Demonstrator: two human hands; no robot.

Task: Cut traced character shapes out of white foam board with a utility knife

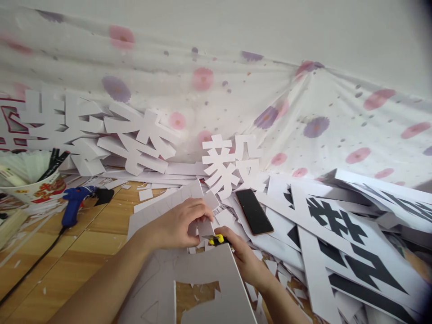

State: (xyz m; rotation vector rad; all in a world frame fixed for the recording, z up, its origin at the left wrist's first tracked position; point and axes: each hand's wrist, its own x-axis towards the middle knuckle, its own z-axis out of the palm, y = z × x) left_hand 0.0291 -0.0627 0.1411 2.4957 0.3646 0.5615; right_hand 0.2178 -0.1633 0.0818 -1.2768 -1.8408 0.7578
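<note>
My right hand [241,252] grips a small yellow and black utility knife [218,240], its blade pointing left toward my other hand. With fingers curled, my left hand [193,222] pinches a small white piece of foam board [205,230] just above the blade. Below both hands lies a large white foam board sheet [232,288] with faint pencil lines and a cut-out opening that shows the wooden surface. Whether the blade touches the small piece is hard to see.
Cut white characters [219,164] lean against the flowered plastic sheet [202,78]. A black phone [254,211] lies beyond my right hand, near printed sheets [364,252] and scraps. At left are a blue glue gun [72,207] with its cord and a paper bowl [43,191] of sticks and markers.
</note>
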